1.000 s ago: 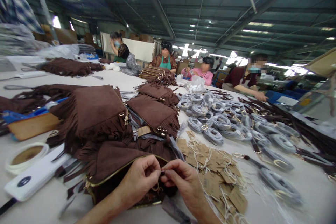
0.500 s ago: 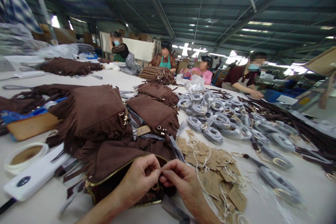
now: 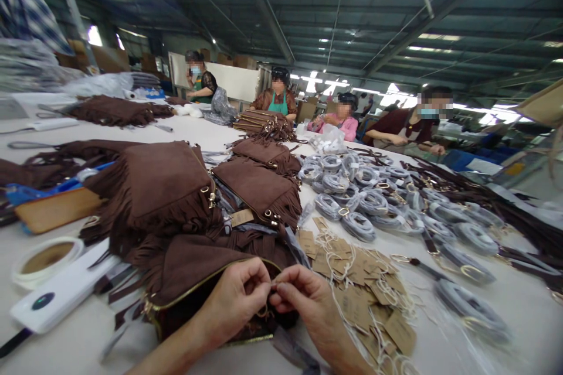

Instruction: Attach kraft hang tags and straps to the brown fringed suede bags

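Observation:
A brown fringed bag (image 3: 197,266) lies with its gold zipper open at the near edge of the table. Over its opening, my left hand (image 3: 240,299) is closed in a pinch, its fingertips meeting those of my right hand (image 3: 301,299), which is pinched too. Whatever lies between the fingertips is too small to make out. Kraft paper tags (image 3: 356,299) with white strings lie in a loose pile beside my right hand. Behind the open bag, more brown fringed bags (image 3: 167,181) are stacked.
Wrapped grey strap coils (image 3: 360,202) and dark straps (image 3: 519,217) cover the right side. At left are a tape roll (image 3: 46,261), a white device (image 3: 57,290) and a tan-and-blue tray (image 3: 59,211). Several people work across the table, one in maroon (image 3: 391,126) at right.
My hands stay almost in place, fingertips together. The person in maroon has drawn their arms back, and the person at far left has lowered an arm. The view has shifted slightly.

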A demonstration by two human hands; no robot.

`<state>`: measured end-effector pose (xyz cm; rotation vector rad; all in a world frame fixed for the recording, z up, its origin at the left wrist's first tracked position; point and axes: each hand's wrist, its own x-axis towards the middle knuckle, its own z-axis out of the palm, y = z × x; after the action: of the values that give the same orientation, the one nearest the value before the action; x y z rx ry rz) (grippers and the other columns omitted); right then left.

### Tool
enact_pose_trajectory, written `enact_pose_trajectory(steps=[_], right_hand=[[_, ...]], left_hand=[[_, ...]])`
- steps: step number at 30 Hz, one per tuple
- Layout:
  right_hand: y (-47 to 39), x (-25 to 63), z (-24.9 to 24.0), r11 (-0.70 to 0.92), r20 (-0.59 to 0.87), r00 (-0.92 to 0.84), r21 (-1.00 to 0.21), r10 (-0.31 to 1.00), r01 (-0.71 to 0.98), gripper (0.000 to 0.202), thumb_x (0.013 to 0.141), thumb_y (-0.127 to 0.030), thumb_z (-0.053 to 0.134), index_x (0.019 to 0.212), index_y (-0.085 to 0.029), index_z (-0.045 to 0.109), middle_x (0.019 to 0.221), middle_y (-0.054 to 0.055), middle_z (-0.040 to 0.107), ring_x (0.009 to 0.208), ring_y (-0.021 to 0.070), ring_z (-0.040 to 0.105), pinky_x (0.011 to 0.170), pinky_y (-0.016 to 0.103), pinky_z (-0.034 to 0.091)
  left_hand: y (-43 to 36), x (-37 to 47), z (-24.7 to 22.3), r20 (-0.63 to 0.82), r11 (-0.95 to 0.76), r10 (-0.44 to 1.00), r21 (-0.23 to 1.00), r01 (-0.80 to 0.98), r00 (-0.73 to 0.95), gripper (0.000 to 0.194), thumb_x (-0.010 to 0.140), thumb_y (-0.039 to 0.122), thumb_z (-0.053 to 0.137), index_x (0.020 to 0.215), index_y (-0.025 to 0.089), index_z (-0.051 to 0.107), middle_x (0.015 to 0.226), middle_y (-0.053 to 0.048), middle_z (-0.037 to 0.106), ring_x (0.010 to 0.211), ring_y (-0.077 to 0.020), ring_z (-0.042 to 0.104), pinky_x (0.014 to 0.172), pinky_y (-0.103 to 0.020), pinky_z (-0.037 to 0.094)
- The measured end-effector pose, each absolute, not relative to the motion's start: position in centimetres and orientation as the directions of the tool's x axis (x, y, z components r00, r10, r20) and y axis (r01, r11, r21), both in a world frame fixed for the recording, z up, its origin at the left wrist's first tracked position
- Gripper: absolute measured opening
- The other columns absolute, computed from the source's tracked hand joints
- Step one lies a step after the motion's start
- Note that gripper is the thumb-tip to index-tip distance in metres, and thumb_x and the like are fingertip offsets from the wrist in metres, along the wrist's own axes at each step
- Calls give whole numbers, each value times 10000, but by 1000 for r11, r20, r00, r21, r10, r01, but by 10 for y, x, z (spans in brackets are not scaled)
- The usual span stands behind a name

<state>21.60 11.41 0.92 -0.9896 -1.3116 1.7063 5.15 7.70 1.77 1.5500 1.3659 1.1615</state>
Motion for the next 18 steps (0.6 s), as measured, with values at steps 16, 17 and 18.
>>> enact_pose_trajectory(steps=[16,17,18], right_hand=[[113,217,-3,23,26,-422,-1000,906,-12,317,782,-489,746,728,-184,676,645,3,698,612,148,663,605,226,549],[113,215,-2,44,39,-422,-999,906,3,299,793,-470,735,724,-186,672,643,0,691,610,149,660,604,225,548],[114,214,-1,67,51,-424,-998,904,22,279,806,-448,720,722,-188,667,644,-1,685,609,151,660,600,225,549]], left_hand=[[74,59,10,136,-133,991,933,334,16,119,763,185,472,653,178,519,612,20,539,570,-122,488,520,-208,347],[75,60,9,136,-134,991,932,337,17,120,764,180,470,655,178,518,612,20,540,570,-122,491,522,-208,350],[76,60,9,137,-134,990,929,345,17,118,762,172,472,654,177,518,613,21,541,575,-121,492,528,-207,351]])
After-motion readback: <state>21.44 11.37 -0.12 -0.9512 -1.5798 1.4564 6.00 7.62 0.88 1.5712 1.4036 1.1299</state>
